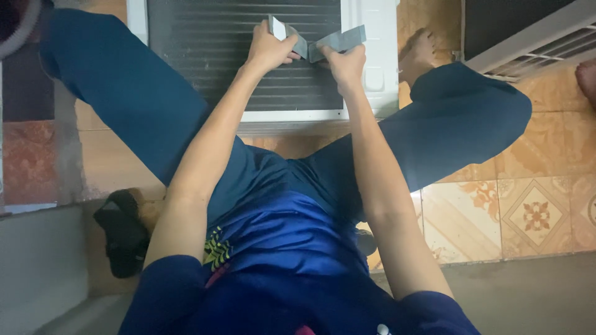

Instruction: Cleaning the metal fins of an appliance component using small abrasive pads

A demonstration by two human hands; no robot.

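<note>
Both arms reach forward over a white air-conditioner unit (379, 74) lying on the floor, its dark finned coil (211, 56) facing up. My left hand (268, 49) grips one end of a grey strip of tape (338, 41), next to a small white piece (279, 28). My right hand (344, 65) pinches the other part of the grey strip, which sticks out to the right. The two hands are nearly touching above the coil.
I sit with legs in blue trousers spread around the unit, a bare foot (419, 53) to its right. A second white unit (528, 46) lies at top right. A black sandal (124, 232) rests at left on the patterned tile floor (534, 211).
</note>
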